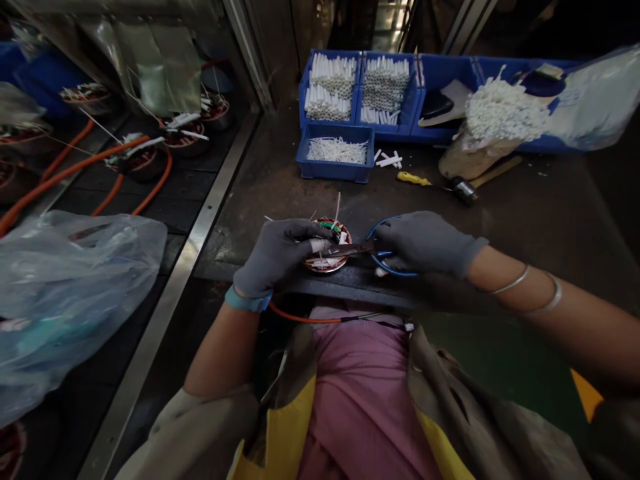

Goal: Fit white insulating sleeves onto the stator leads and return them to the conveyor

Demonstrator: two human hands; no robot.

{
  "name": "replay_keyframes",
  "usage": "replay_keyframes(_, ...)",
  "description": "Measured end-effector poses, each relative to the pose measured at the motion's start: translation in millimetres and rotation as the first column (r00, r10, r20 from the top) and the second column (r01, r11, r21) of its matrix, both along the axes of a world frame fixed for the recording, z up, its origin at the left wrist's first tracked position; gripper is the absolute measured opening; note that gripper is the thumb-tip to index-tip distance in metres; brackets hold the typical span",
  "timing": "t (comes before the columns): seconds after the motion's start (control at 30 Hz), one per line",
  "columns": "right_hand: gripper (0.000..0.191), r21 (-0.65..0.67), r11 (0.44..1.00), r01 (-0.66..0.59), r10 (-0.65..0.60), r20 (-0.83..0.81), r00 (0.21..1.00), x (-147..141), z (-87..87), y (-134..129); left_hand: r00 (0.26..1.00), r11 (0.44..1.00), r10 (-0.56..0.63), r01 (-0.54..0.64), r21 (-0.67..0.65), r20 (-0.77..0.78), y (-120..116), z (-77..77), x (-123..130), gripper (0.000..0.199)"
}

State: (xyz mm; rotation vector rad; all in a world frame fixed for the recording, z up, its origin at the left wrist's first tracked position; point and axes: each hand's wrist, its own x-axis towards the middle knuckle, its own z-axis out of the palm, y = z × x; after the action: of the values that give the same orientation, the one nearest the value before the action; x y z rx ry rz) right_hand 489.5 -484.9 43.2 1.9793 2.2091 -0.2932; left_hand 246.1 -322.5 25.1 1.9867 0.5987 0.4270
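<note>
A round motor stator (327,265) with copper windings, white sleeves and a green piece sits near the table's front edge. My left hand (280,250), in a grey glove with a wrapped thumb tip, is closed at its left and upper side. What those fingers pinch is hidden. In my right hand (425,241), also gloved, is a pair of scissors (353,249) with blue loop handles. Their dark blades point left across the stator, close to my left thumb. A thin white tie stands up from the windings. An orange cable (305,318) runs below, near my lap.
Blue bins (360,87) at the back hold white tubes; a smaller blue tray (335,170) holds thin white pieces. A yellow-handled screwdriver (413,178), a hammer (465,190) and a bag of white ties (505,110) lie right. Leftward are several stators (143,160) and a plastic bag (75,300).
</note>
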Motion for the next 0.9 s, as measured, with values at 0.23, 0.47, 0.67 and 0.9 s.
replay_keyframes(0.23, 0.051, -0.027, 0.998, -0.059, 0.056, -0.085, 0.995, 21, -13.2, 3, 1.0, 0.999, -0.02, 0.02, -0.042, -0.004, 4, 4.2, 0, 0.021)
replay_keyframes(0.47, 0.028, -0.07, 0.989, -0.127, 0.127, 0.001, 0.992, 2, 1.5, 29, 0.995, 0.996, -0.085, 0.084, -0.017, -0.051, 6, 10.5, 7, 0.016)
replay_keyframes(0.67, 0.039, -0.1, 0.995, -0.011, 0.002, -0.083, 0.997, 15, -12.1, 5, 0.995, 0.998, 0.057, -0.059, 0.019, 0.083, 41, 15.1, 25, 0.016)
replay_keyframes(0.9, 0.049, -0.036, 0.985, 0.171, -0.175, -0.213, 0.961, 2, -47.6, -20, 0.995, 0.986, 0.072, -0.081, 0.147, 0.067, 147, -1.0, 131, 0.064)
